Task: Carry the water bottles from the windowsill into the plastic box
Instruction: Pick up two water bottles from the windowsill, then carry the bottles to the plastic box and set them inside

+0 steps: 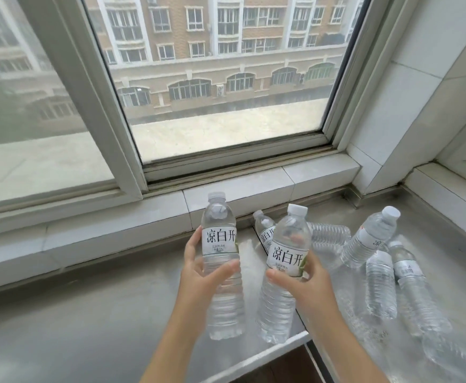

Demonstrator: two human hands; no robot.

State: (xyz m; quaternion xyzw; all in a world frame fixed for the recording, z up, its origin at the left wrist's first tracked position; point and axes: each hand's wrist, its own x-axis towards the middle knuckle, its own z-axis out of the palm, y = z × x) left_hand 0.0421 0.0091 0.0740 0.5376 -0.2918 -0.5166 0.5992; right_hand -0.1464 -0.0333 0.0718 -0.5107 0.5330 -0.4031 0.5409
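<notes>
My left hand (203,268) grips a clear water bottle (220,236) with a white cap and white label, held upright above the grey windowsill (88,313). My right hand (303,283) holds a second, matching bottle (288,250), tilted slightly right. Behind the two, a third bottle (263,230) lies on the sill. Several more bottles (378,283) lie heaped at the right, one (370,239) leaning on the pile. No plastic box is in view.
A large window with a pale frame (110,120) rises behind the sill, above a raised tiled ledge (240,194). A tiled wall corner (408,92) closes off the right. The sill's front edge (267,355) drops to dark floor below.
</notes>
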